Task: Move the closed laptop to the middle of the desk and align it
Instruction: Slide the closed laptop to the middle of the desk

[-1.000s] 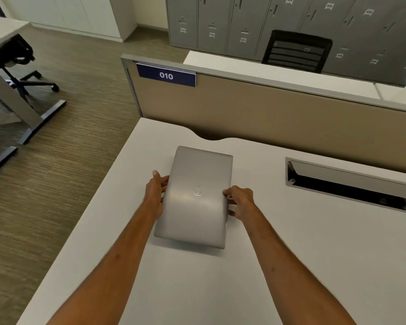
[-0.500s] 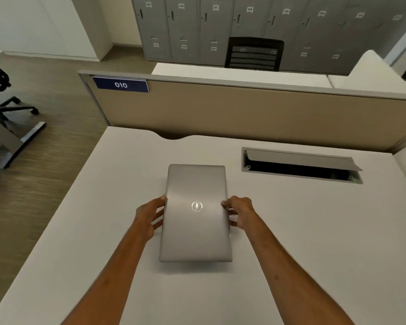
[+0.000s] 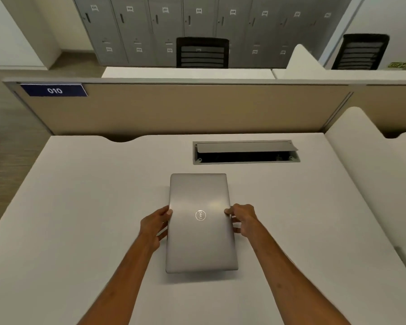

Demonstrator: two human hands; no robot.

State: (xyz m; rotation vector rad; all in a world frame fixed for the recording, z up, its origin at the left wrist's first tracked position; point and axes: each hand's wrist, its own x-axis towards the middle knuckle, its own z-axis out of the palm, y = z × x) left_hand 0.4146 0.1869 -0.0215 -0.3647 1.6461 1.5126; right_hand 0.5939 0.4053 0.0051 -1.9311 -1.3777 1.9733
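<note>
laptop [image 3: 201,240] lies closed on desk [image 3: 80,207]; left hand [image 3: 155,227] and right hand [image 3: 243,220] grip its sides.

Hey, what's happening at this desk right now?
A person grips a closed silver laptop by its long edges, left hand and right hand on opposite sides. It lies near the middle of the white desk, short edge facing the open grey cable tray, roughly square to it.

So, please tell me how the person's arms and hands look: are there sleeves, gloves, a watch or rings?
Both forearms are bare as far as the picture shows, with no sleeve in view. The left hand and the right hand wear no gloves. No watch or bracelet shows on either wrist, and no ring shows on the fingers that are visible.
</note>
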